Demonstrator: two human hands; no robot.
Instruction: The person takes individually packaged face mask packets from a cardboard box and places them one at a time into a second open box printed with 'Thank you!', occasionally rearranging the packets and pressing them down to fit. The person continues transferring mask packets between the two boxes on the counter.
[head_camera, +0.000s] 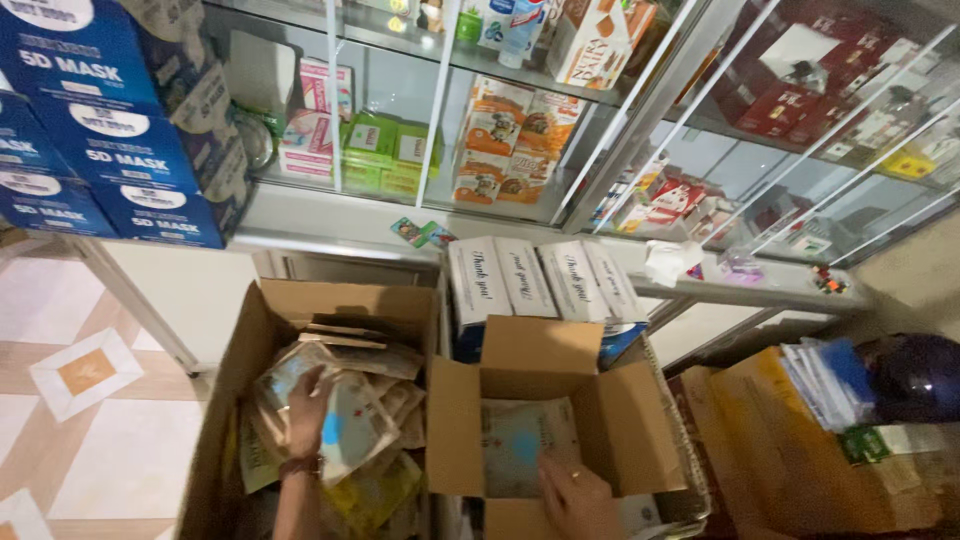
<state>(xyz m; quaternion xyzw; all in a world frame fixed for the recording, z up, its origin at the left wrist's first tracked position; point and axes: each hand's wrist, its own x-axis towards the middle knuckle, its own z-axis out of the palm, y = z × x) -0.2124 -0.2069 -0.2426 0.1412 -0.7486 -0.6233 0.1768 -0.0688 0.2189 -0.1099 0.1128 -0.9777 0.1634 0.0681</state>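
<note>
My left hand (308, 410) rests with spread fingers on a flat pale packet (352, 425) at the top of a pile of similar packets in a large open cardboard box (232, 380) at lower left. My right hand (576, 497) reaches into a smaller open cardboard box (625, 420) at lower centre, its fingers on the lower edge of a flat greyish packet with a blue patch (515, 445) lying in it. A ring shows on one finger.
Several white rectangular boxes (540, 280) lie side by side behind the small box. Glass display cabinets (560, 150) with packaged goods fill the back. Blue boxes (110, 130) are stacked at upper left. A dark helmet (915, 378) and a brown carton (780, 440) sit at right. Tiled floor (90, 420) lies at left.
</note>
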